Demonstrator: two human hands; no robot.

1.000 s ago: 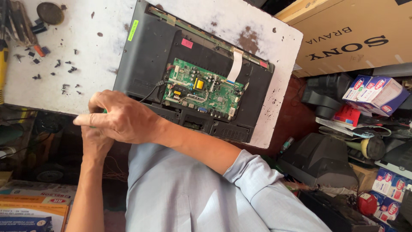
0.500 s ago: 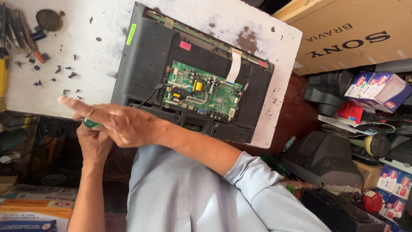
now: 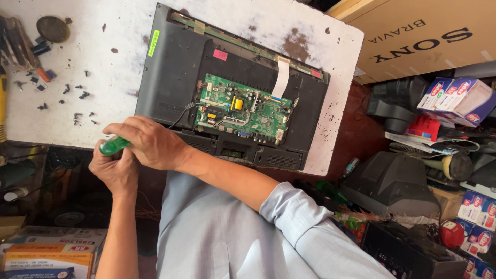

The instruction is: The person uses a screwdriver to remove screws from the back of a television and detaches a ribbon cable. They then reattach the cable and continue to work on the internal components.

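My right hand [image 3: 150, 142] is closed over the top of a green-handled tool [image 3: 112, 146] at the near edge of the white table [image 3: 62, 119]. My left hand [image 3: 114, 171] grips the same handle from below. Only the green end of the tool shows; its tip is hidden by my hands. Just right of my hands lies a dark flat-screen set [image 3: 175, 67], face down with its back open. A green circuit board [image 3: 243, 108] is exposed on it, with a white ribbon cable [image 3: 281, 77] running off its top.
Several small dark screws [image 3: 77, 95] lie scattered on the table's left part, near a round rusty disc [image 3: 51, 28]. A large cardboard box [image 3: 418, 36] stands at the right. Small cartons [image 3: 454, 98], a grey casing [image 3: 392, 183] and boxes [image 3: 46, 253] crowd the floor.
My right hand's fingers, stretched out before, have curled down over the green handle. Both hands have shifted a little to the right along the table edge.
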